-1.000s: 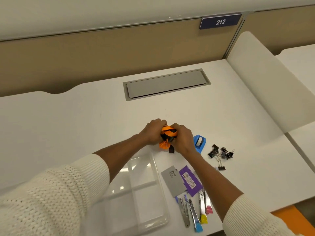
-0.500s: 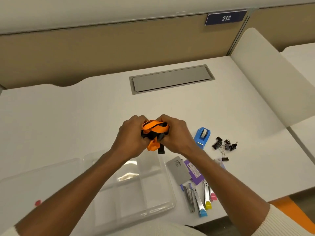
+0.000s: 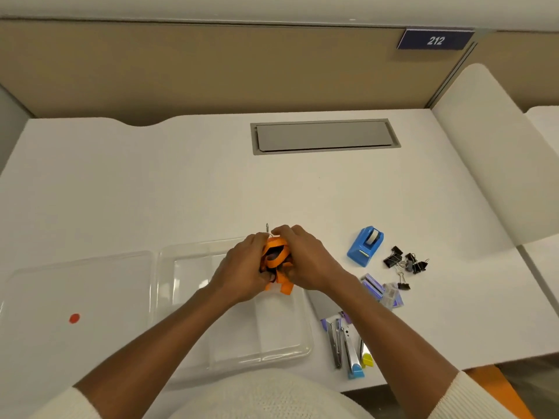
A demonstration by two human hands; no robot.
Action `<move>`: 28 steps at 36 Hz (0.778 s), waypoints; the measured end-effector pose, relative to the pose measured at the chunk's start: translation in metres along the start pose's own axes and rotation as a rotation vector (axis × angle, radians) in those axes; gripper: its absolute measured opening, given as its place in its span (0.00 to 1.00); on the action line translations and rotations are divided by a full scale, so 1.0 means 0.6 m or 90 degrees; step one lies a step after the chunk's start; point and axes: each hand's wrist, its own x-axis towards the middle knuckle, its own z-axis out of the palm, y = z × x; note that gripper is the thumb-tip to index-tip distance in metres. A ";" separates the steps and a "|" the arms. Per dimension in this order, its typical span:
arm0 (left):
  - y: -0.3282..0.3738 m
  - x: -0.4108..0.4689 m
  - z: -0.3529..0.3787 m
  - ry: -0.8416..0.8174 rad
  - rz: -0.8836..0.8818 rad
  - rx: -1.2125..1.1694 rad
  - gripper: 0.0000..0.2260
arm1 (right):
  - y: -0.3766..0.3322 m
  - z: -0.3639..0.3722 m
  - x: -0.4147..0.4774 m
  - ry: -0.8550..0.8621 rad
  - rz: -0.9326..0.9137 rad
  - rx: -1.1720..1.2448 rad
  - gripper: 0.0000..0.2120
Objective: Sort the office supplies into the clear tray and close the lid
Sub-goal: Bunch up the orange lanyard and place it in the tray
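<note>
You have the orange lanyard (image 3: 276, 261) bunched between both hands, the left hand (image 3: 245, 272) clenched on one side of the wad and the right hand (image 3: 305, 263) clenched on the other, so the loose strap stays gathered rather than trailing. A metal clip pokes out just above your fingertips, and a strap end hangs below your palms. The bundle sits over the far right corner of the clear tray (image 3: 211, 362), which probably makes for a short drop into that compartment. The lid (image 3: 75, 285) lies open beyond your left wrist. Right of your grip wait the tape dispenser (image 3: 365, 246), binder clips (image 3: 405, 263) and staplers (image 3: 348, 343), not yet sorted.
</note>
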 end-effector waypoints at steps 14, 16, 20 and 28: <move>-0.037 -0.012 0.014 -0.012 0.139 0.214 0.06 | 0.012 0.047 -0.037 0.022 -0.109 -0.195 0.11; -0.042 -0.007 0.022 -0.031 0.178 0.291 0.09 | 0.017 0.066 -0.035 -0.009 -0.142 -0.261 0.13; -0.044 0.006 0.036 -0.028 0.230 0.395 0.13 | 0.023 0.080 -0.022 -0.035 -0.165 -0.333 0.12; -0.029 0.017 0.018 -0.016 0.213 0.370 0.14 | 0.025 0.052 -0.018 0.019 -0.197 -0.316 0.14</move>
